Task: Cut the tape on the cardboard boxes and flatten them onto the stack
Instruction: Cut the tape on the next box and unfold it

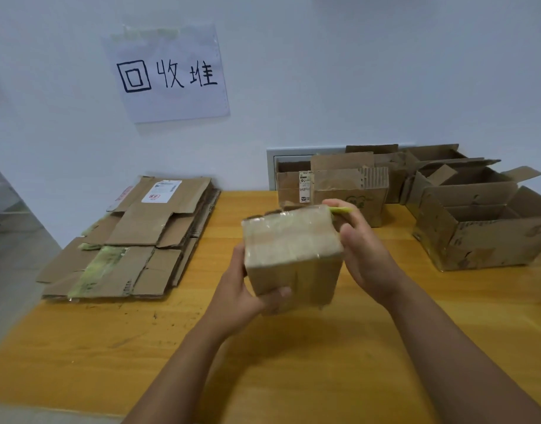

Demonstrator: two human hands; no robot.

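A small cardboard box, its top covered in clear tape, is held above the middle of the wooden table. My left hand grips its lower left side, thumb on the near face. My right hand is at the box's upper right edge and holds a slim yellow-green cutter, whose tip lies at the top far corner of the box. A stack of flattened boxes lies on the table at the left.
Several open, unflattened boxes stand at the back right against the wall. A paper sign with handwriting hangs on the wall above the stack. The table's left edge drops to the floor.
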